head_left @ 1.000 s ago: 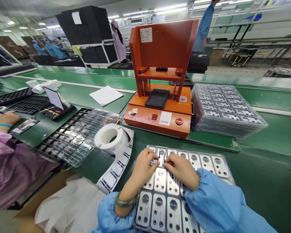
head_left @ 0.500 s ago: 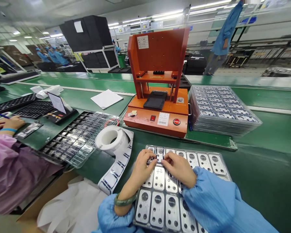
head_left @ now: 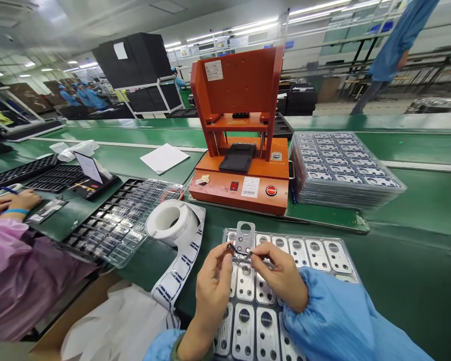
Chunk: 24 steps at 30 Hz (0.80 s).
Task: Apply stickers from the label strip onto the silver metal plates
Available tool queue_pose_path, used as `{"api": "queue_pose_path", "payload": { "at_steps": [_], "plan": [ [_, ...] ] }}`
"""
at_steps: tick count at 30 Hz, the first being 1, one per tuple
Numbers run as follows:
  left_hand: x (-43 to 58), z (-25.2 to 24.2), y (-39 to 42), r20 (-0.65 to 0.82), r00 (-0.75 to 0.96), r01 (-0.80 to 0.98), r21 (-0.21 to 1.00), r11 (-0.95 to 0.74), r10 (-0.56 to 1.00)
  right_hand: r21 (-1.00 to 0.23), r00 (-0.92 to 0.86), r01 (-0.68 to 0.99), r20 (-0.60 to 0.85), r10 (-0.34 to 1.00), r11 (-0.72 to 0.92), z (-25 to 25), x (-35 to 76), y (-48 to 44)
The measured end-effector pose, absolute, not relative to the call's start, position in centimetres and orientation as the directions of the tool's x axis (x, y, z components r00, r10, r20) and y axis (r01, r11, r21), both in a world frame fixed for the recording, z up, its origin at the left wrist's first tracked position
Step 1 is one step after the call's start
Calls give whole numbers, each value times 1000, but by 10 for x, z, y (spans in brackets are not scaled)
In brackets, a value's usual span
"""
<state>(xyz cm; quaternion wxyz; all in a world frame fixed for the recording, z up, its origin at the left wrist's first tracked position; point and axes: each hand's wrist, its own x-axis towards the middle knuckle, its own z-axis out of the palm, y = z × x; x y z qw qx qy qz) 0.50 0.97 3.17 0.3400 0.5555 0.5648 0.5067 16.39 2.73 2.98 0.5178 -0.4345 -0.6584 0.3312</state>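
A small, clear-looking plate with round holes point(head_left: 245, 231) is raised above the tray, tilted up. A thin dark strip runs along its near end. My left hand point(head_left: 215, 281) pinches this piece at its near left corner, fingers closed. At the near right corner my right hand point(head_left: 280, 273) pinches it between thumb and fingertips. Underneath, the clear tray point(head_left: 344, 245) carries rows of silver metal plates point(head_left: 244, 328), each with one large and several small holes. My forearms hide part of the tray.
Left of the tray stands a roll of white tape point(head_left: 173, 220) with dark stickers. Behind is an orange press point(head_left: 240, 185), with stacked clear trays point(head_left: 346, 175) to its right. A co-worker's hand point(head_left: 24, 200) is at far left, near a black grid tray point(head_left: 97, 220). White liner scraps point(head_left: 113, 326) fill a box.
The small plate has come up from the tray's back row, between my hands. My left hand has turned and moved toward me. The camera view has shifted slightly.
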Motion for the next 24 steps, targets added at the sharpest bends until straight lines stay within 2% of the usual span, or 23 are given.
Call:
{"api": "queue_pose_path", "payload": {
  "at_steps": [2,4,7,14,24],
  "plan": [
    [8,32,10,32,-185,83,996,-16,982,-873,-110,210,427,898,441,29,164,27],
    [10,33,13,-92,-158,-91,993,78,983,-866,-119,202,441,890,457,27,164,26],
    [10,32,15,-184,-86,-216,963,162,979,-871,-125,214,424,897,442,26,164,26],
    [11,29,15,-216,-133,-197,962,187,967,-887,-130,226,383,915,403,25,162,28],
    [12,33,11,-161,-192,-64,986,151,968,-816,-167,258,489,856,517,21,160,25]
  ]
}}
